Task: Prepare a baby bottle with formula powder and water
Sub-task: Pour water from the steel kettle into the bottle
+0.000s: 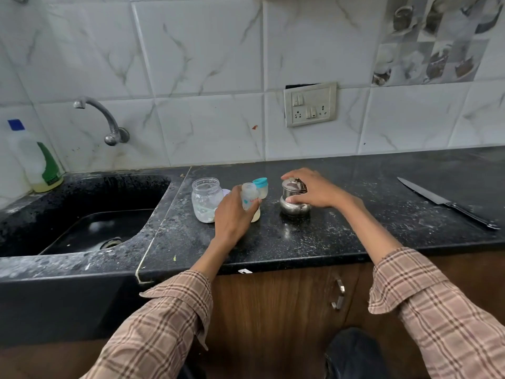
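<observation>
A small clear baby bottle (250, 198) stands open-topped on the black counter (328, 236), with a pale layer at its bottom. My left hand (232, 217) grips it from the left. Right behind it stands the bottle's teal-ringed teat cap (261, 186). A clear open jar (206, 199) with white powder residue stands to the left, a pale lid (226, 192) behind it. My right hand (314, 191) grips a small lidded steel pot (295, 199), fingers over the lid, thumb on its side.
A black sink (90, 222) lies at the left under a wall tap (106, 119), with a dish-soap bottle (41, 165) at its far corner. A large knife (448, 203) lies on the counter at the right. A wall socket (310, 103) sits above the counter.
</observation>
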